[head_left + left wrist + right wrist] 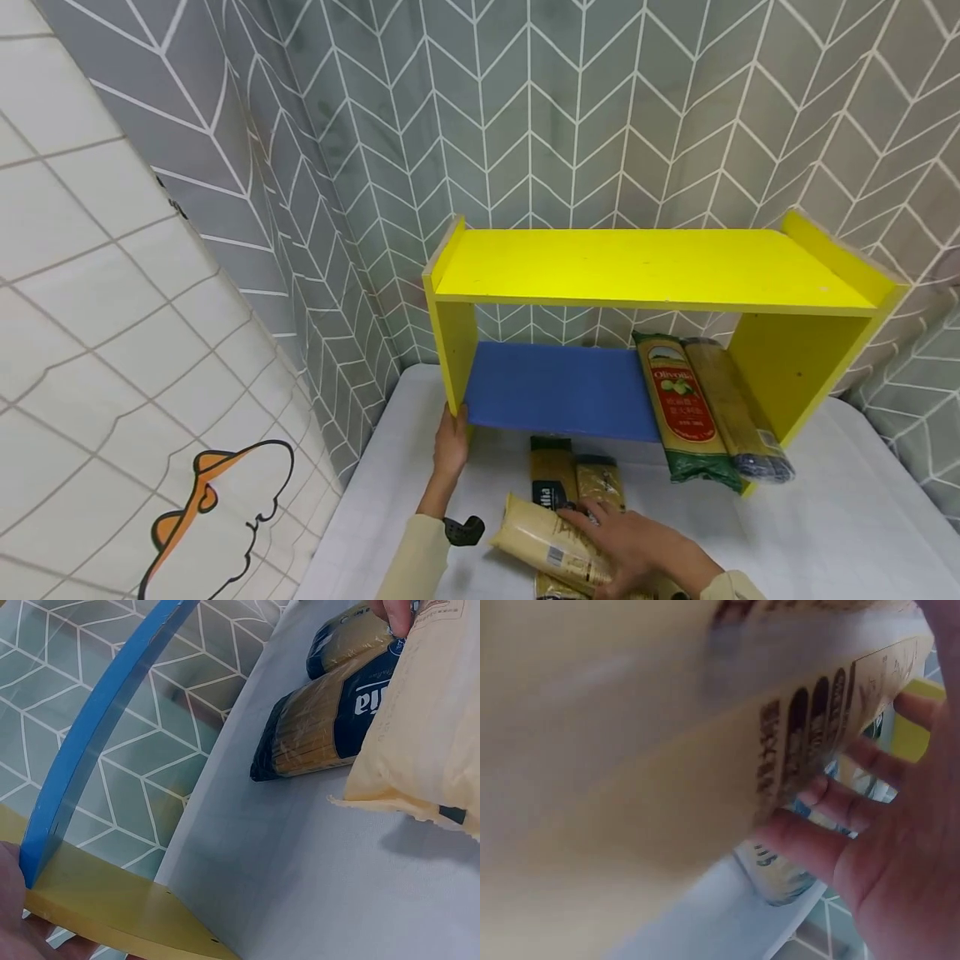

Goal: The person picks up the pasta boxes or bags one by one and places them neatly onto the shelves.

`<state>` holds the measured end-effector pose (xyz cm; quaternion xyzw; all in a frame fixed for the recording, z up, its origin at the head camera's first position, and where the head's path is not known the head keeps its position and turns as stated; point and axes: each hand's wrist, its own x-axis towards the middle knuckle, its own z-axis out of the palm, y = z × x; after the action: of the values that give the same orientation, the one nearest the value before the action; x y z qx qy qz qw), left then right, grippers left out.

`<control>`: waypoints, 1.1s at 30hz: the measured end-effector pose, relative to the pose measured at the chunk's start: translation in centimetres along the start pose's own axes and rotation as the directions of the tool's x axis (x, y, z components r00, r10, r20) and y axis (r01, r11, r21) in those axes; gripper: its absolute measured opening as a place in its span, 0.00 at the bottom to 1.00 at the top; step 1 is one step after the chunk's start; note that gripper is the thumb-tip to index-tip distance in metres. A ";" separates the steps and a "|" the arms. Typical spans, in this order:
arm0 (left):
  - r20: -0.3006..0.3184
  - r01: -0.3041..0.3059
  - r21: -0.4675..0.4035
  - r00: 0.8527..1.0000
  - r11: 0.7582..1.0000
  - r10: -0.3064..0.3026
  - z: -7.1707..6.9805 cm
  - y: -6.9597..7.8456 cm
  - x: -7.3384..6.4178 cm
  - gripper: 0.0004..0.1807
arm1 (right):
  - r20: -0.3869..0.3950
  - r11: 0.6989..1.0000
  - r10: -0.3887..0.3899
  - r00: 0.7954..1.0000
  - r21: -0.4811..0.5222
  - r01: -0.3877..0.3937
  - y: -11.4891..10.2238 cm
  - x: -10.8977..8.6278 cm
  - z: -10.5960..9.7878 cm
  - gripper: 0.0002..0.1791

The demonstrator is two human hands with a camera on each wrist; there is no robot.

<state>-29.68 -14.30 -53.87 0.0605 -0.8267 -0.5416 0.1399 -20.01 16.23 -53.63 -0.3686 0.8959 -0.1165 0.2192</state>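
Observation:
My left hand [450, 447] grips the front edge of the yellow side panel [456, 350] of a shelf; in the left wrist view its fingers [45, 930] curl round that panel beside the blue board. My right hand [630, 542] holds a cream paper package [543, 537] with brown print, tilted over other packets, its fingers along one edge. In the right wrist view this package [630, 787] fills most of the picture, blurred. Partly beneath it lie a dark-ended spaghetti packet [552, 467] and a second clear pasta packet [600, 479].
The shelf has a yellow top board [637, 262] and a blue lower board [558, 387]. At its right end lie a red-labelled spaghetti packet [682, 400] and a clear-wrapped noodle packet [735, 408], both jutting past the front edge. A white-covered table [375, 508] is underneath; patterned curtains stand behind.

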 end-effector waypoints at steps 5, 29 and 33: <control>-0.014 -0.008 0.020 1.000 1.000 0.009 0.1 0.0 0.1 0.22 | 0.014 0.997 -0.030 0.999 0.067 0.029 0.2 -0.2 -0.6 0.53; -0.021 -0.008 0.030 1.000 1.000 0.009 0.3 0.1 -0.1 0.22 | -0.553 0.956 -0.293 0.780 -0.161 0.244 0.6 -0.3 0.6 0.45; -0.034 -0.019 0.031 0.999 0.999 0.020 0.4 0.1 0.0 0.20 | -0.633 0.973 -0.232 0.739 -0.155 0.174 0.6 -0.3 0.3 0.45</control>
<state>-29.76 -13.92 -53.97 0.0639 -0.8329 -0.5264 0.1584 -20.02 16.82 -54.06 -0.4101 0.8748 -0.2211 -0.1330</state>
